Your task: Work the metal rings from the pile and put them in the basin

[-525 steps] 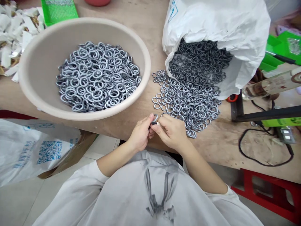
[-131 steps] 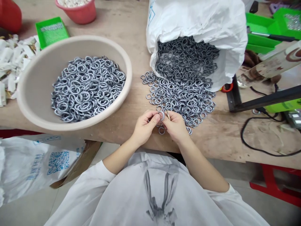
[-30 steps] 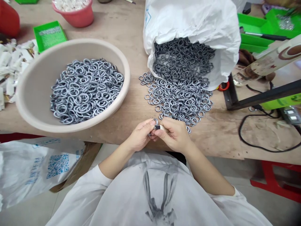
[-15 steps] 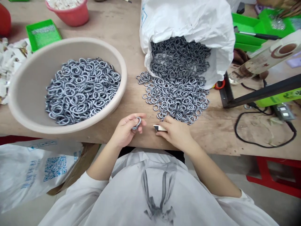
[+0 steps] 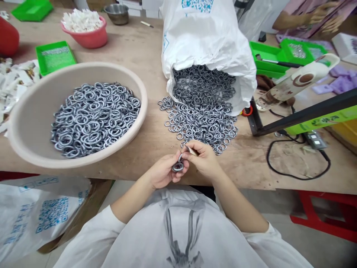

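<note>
My left hand (image 5: 164, 170) is closed on grey rings (image 5: 177, 167) over the table's front edge. One ring lies flat across its fingers and another stands upright at the thumb, where the two hands meet. My right hand (image 5: 203, 160) is closed round a small flat cream-coloured tool (image 5: 191, 150); its fingertips touch the upright ring. The tool's tip is mostly hidden. Just beyond the hands, a heap of loose grey rings (image 5: 200, 119) spills from a white sack (image 5: 206, 41) lying on its side. To the left, a large beige basin (image 5: 30, 123) holds many similar rings.
Behind the basin are a green tray (image 5: 52, 67) and a pink bowl (image 5: 89, 41) of white pieces. At right stand a black metal frame (image 5: 301, 115), a bottle (image 5: 292, 85) and a looped cable (image 5: 279, 173). A co-worker's hands (image 5: 323, 18) show at far right.
My hands have come together, bringing the rings in my left hand against my right fingertips. The view has tilted up, showing more of the table's far side.
</note>
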A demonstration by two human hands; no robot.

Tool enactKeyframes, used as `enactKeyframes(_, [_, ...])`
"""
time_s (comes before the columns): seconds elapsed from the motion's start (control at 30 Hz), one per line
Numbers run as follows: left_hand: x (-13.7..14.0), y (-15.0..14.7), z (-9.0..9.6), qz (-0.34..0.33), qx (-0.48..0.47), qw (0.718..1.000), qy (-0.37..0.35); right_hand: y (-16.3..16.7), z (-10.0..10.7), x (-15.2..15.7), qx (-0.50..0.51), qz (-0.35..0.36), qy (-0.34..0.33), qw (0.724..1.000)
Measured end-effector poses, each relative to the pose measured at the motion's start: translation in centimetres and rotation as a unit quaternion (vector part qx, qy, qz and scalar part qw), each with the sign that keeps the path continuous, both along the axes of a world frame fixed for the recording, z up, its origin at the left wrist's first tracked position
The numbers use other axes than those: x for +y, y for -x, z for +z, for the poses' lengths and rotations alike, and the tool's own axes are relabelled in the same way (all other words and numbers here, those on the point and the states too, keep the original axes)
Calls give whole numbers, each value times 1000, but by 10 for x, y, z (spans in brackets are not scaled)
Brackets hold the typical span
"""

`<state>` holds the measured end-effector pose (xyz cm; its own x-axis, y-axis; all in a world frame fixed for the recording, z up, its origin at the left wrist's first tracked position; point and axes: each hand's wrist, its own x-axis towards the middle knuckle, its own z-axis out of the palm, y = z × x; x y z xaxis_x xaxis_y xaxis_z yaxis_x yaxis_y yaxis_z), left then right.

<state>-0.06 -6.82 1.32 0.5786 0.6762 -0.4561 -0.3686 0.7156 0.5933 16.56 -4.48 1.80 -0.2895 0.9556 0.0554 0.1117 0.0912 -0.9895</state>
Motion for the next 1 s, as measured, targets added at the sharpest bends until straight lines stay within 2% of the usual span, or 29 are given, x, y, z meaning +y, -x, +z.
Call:
enactKeyframes(0.1, [2, -8, 3, 43, -23, 999, 0, 4, -4, 1, 7, -28, -4, 1000])
enactKeyframes(0.2, [3, -14, 3, 105, 7, 993, -45, 7, -7, 3, 5, -59, -3, 998])
enactKeyframes(0.33, [4, -18, 4, 131, 31, 988, -78, 8, -5, 5, 3, -96, 28, 995])
enactKeyframes(0.47, [7, -17, 4, 196, 54, 978, -53, 9, 0, -5, -121, -75, -88, 986])
enactKeyframes(0.57, [8, -18, 2, 222, 68, 971, -52, 11, 4, -9, -141, -71, -122, 980])
enactKeyframes(0.63, [7, -19, 0, 222, 87, 968, -77, 12, 4, -7, -111, -59, -102, 987])
enactKeyframes(0.7, [6, -19, -2, 204, 107, 968, -103, 12, 2, -2, -71, -32, -54, 996])
enactKeyframes(0.8, [6, -19, -2, 191, 109, 971, -93, 9, -2, 4, -31, -15, -5, 999])
enactKeyframes(0.9, [6, -19, -2, 211, 89, 971, -68, 7, -3, 0, -105, -50, -73, 991])
enactKeyframes(1.0, [7, -19, -1, 226, 87, 968, -67, 6, 0, -9, -238, -29, -168, 956])
